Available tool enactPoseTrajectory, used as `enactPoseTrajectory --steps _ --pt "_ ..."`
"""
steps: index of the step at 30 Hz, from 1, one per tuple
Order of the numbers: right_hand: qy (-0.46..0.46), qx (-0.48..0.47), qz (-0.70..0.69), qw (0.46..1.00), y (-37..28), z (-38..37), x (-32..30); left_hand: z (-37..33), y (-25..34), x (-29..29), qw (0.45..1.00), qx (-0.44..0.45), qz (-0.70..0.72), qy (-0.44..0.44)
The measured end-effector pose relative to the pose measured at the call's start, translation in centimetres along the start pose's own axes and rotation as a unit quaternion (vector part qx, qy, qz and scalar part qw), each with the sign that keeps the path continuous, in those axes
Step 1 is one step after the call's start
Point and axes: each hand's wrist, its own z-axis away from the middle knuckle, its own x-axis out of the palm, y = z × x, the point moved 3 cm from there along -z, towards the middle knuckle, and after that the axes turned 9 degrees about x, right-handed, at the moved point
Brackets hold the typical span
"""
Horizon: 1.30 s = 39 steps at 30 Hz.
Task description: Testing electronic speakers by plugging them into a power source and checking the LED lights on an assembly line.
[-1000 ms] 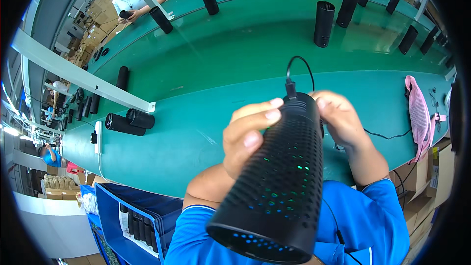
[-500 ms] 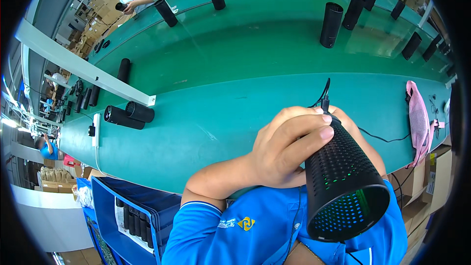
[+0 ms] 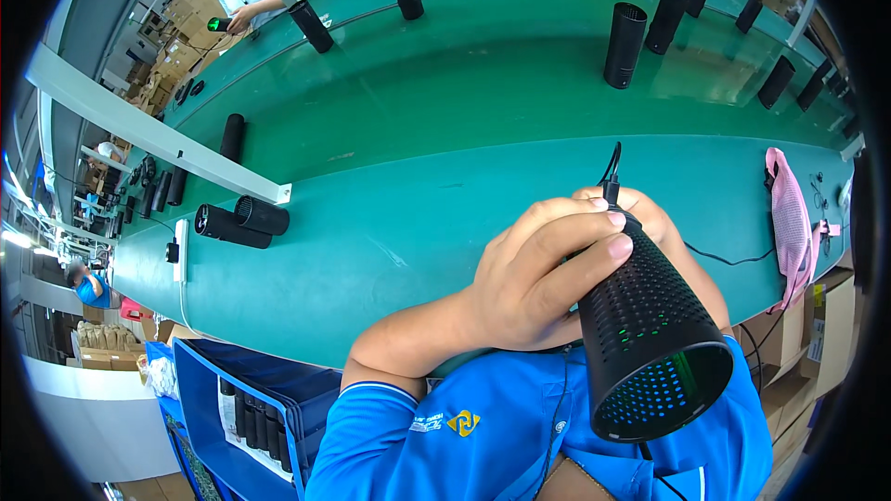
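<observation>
A black perforated cylinder [image 3: 650, 315] tilts in front of my chest, its open end low and toward me, with green and blue light showing through the holes inside. My left hand [image 3: 548, 269] grips its narrower far end, thumb and fingers wrapped over the side. Behind that same end is my right hand [image 3: 648, 213], closed around it, its fingers mostly hidden by the cylinder and my left hand. A black cable plug [image 3: 611, 191] stands at the far end, between the hands, with its cord looping above.
Two black cylinders [image 3: 232, 225] lie at left near a white power strip [image 3: 181, 250]. Several upright cylinders [image 3: 626, 46] stand on the green conveyor. A pink pouch [image 3: 789, 223] lies right, and a blue bin [image 3: 237, 408] sits lower left. Across the belt, a co-worker's hand [image 3: 243, 17] holds a cylinder.
The cylinder's open end has risen slightly, while both my hands keep their hold. Across the belt, the co-worker's cylinder has turned and now shows green light.
</observation>
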Motion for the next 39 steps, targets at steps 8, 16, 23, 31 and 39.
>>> enactPoseTrajectory --steps 8,16,23,31,39 --pt "-0.058 -0.051 0.073 0.994 0.0 -0.9 -1.4 0.1 0.1 0.1 1.000 0.002 -0.007 -0.001" --pt "-0.016 -0.082 0.055 0.995 -0.1 -1.1 0.0 0.4 -0.5 -0.1 0.999 -0.002 -0.013 0.030" --pt "0.038 -0.098 0.085 0.991 0.3 -0.9 1.8 0.3 -0.2 -0.2 0.999 0.001 -0.031 0.012" --pt "0.063 -0.057 0.063 0.994 1.1 -1.4 0.5 0.6 -0.1 -0.2 1.000 -0.004 -0.017 0.000" --pt "0.120 -0.044 0.079 0.989 2.1 -2.0 1.0 0.7 -0.6 -0.2 1.000 0.001 -0.003 -0.002"
